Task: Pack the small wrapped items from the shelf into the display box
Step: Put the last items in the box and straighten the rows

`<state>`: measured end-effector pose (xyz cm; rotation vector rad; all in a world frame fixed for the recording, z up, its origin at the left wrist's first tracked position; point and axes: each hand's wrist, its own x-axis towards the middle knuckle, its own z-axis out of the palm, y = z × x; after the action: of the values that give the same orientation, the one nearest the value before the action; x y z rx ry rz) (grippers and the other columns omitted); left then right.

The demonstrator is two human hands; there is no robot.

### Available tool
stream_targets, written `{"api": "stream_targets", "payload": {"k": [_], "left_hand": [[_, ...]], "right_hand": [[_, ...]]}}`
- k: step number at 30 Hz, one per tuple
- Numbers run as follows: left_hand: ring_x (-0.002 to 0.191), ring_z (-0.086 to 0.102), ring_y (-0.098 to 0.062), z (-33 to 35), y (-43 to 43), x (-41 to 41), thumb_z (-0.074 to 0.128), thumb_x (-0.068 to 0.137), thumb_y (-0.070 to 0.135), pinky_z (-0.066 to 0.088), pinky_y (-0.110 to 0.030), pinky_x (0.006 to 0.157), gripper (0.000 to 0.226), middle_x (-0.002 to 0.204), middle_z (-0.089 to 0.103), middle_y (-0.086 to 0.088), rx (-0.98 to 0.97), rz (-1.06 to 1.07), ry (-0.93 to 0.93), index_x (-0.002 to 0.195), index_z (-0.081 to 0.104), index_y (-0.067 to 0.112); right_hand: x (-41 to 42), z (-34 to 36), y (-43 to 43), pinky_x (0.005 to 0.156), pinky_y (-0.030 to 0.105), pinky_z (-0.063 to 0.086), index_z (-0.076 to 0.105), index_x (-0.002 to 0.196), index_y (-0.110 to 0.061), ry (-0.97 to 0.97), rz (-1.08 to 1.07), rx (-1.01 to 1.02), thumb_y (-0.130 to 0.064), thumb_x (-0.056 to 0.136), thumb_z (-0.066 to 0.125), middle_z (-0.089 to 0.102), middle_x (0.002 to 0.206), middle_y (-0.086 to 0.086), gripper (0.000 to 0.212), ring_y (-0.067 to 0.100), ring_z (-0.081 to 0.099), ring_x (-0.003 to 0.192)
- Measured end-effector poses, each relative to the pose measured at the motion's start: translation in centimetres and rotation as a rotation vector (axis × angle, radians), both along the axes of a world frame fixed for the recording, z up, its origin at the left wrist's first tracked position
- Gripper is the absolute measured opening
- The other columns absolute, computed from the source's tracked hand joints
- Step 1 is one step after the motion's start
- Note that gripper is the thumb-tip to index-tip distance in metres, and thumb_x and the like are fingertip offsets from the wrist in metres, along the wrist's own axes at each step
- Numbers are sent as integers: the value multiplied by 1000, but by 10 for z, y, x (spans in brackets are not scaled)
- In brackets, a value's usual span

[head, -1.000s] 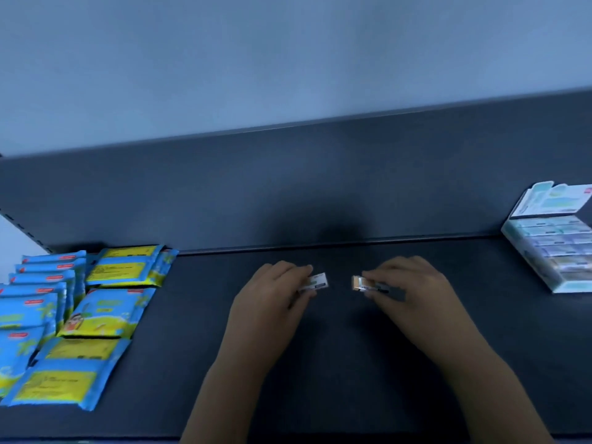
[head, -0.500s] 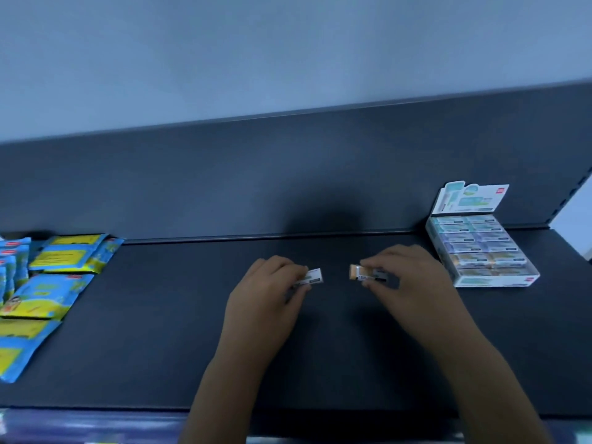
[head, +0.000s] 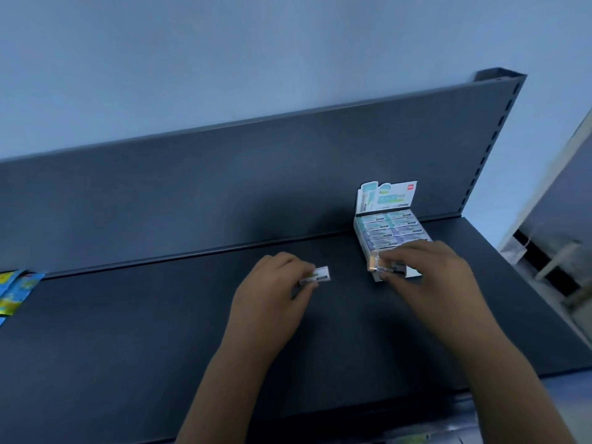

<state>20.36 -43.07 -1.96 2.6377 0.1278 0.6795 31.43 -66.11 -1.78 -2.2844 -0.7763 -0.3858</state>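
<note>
The shelf (head: pixel 153 331) is a dark, flat board with a dark back panel (head: pixel 224 187) rising behind it and a slotted upright (head: pixel 495 136) at the panel's right end. The display box (head: pixel 360 243) stands on the right part of the shelf, close to the back panel, with its printed header flap (head: pixel 389 195) raised at the rear. Inside it, small wrapped items (head: pixel 390 227) lie flat in two columns and fill the visible rows. The left hand (head: pixel 272 293) is low over the middle of the shelf, its fingers curled, and pinches one small wrapped item (head: pixel 317 275) between thumb and fingertips. The pale end of that item projects to the right, towards the box but apart from it. The right hand (head: pixel 429 277) is at the front of the display box and covers its near rows. It pinches a second wrapped item (head: pixel 376 264) between thumb and fingers, held lengthwise at the box's front left corner, with a tan end showing on the left. Whether this item touches the box cannot be told. The two hands are apart, with bare shelf between them. At the far left edge of the shelf lie blue and yellow packets (head: pixel 16 290), only partly in view and well apart from the box.
</note>
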Motion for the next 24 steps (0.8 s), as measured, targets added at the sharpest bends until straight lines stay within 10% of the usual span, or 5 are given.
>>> {"api": "stream_targets", "payload": {"k": [14, 24], "left_hand": [[97, 57, -11, -8, -134, 109, 74, 87, 29, 52, -30, 80, 20, 103, 63, 12, 16, 46, 150, 106, 73, 24], [91, 49, -13, -10, -128, 103, 72, 88, 25, 46, -26, 67, 18, 100, 65, 14, 141, 138, 166, 106, 75, 28]], "right_hand": [[99, -6, -114, 81, 13, 38, 75, 107, -27, 117, 114, -25, -22, 80, 79, 67, 100, -13, 28, 10, 55, 95], [111, -9, -112, 83, 29, 49, 75, 109, -28, 122, 219, -35, -25, 82, 77, 67, 101, -15, 28, 9, 55, 95]]}}
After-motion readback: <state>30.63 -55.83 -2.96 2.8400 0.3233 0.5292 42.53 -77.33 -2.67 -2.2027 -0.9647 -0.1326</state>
